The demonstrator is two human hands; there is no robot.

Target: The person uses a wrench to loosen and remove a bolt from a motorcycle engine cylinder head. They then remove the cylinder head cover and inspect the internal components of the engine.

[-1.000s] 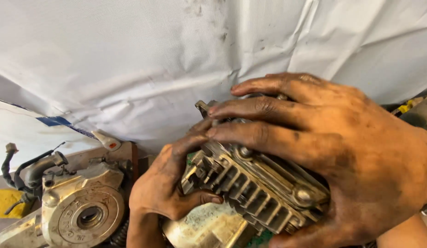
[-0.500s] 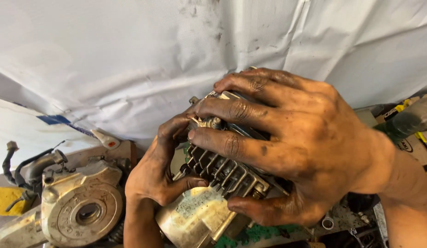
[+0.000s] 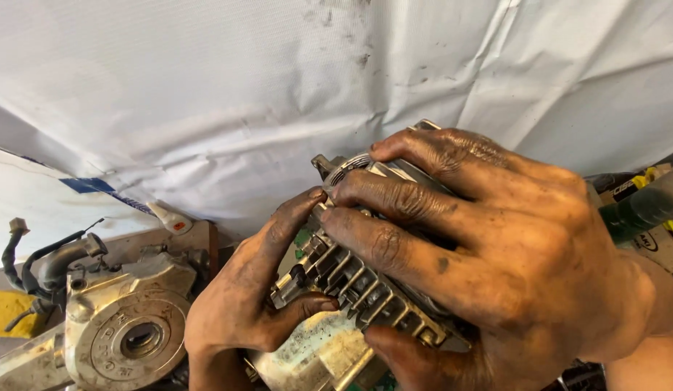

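One finned metal engine cylinder [image 3: 351,286], low center, held between my two greasy hands. My right hand [image 3: 496,268] wraps over its top, fingers spread across the fins; my left hand [image 3: 242,304] pinches its left end. One engine casing [image 3: 112,326] sits lower left, one white sheet [image 3: 206,94] behind.
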